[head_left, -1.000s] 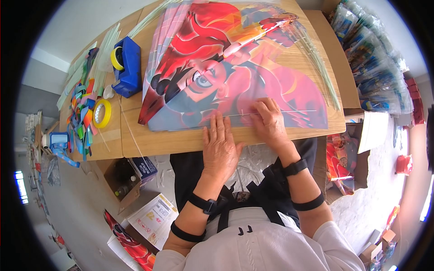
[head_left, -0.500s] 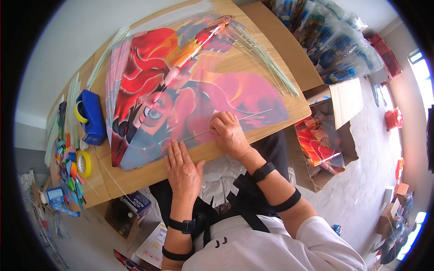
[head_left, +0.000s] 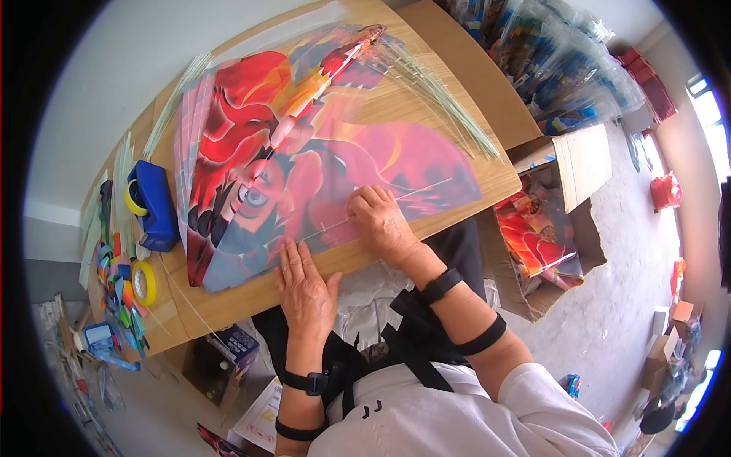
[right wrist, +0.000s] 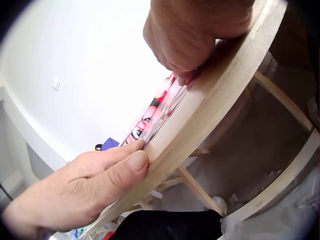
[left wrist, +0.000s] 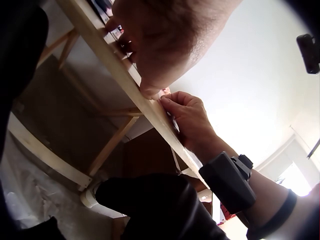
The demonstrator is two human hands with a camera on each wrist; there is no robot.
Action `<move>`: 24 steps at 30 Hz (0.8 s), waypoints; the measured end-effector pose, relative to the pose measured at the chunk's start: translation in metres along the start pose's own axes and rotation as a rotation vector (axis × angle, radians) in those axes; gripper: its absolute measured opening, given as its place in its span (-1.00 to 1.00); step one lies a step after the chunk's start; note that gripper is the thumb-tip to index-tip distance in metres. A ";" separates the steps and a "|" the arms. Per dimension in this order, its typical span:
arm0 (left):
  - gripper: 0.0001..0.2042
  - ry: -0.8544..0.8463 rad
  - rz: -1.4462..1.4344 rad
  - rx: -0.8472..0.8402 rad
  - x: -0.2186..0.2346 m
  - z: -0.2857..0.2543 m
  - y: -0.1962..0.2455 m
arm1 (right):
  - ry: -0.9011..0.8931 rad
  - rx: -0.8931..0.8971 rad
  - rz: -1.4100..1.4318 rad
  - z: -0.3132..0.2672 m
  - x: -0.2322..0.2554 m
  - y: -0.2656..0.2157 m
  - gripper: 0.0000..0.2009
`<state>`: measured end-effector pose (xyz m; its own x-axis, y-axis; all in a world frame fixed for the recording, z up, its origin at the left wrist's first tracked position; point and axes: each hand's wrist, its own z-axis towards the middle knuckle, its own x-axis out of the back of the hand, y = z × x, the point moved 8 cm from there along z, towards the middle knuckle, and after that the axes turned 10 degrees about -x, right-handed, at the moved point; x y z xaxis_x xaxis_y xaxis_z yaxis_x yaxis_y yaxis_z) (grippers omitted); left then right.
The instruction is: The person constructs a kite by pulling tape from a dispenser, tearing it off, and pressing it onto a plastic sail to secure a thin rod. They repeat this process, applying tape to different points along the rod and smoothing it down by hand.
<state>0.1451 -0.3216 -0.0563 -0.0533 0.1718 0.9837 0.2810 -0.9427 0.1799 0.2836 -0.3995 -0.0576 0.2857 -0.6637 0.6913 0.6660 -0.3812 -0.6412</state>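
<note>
Steadying a thin rod [head_left: 426, 188] over a brightly printed sheet [head_left: 244, 99], a person worked with two bare hands at the near side of a wooden desk [head_left: 442, 65]. With 12 o'clock at the top of the head view and the sheet's middle as the dial's centre, the rod slanted across the lower part of the print, from about 6 o'clock to 4 o'clock. The left hand [head_left: 308, 301], at 6 o'clock, lay with its fingers extended and fingertips on the sheet by the rod's near end, its grip open and the thumb apart. At 5 o'clock, the right hand [head_left: 381, 225] had a narrow grip, thumb and forefinger drawn together on the rod; whether they also held anything smaller could not be told. The step in hand appeared to be settling the rod in line on the print. The next move seemed to call for light, even pressure along it, with the sheet kept flat beneath. A blue tape dispenser [head_left: 156, 209] stood at 8 o'clock; pale sticks [head_left: 449, 103] lay at 2 o'clock.
</note>
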 end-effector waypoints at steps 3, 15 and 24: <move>-0.27 0.010 -0.021 0.005 0.000 0.000 0.000 | -0.016 0.011 0.024 0.001 -0.003 0.003 -0.87; -0.24 0.071 -0.092 0.023 0.001 -0.001 -0.006 | 0.001 0.047 0.045 0.003 -0.001 -0.002 -0.91; -0.22 0.089 -0.095 0.000 0.000 -0.001 -0.005 | 0.026 0.068 0.043 0.003 0.001 -0.004 -0.90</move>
<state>0.1426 -0.3176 -0.0576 -0.1644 0.2347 0.9581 0.2707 -0.9232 0.2727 0.2837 -0.3965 -0.0538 0.2979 -0.6952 0.6542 0.6993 -0.3076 -0.6453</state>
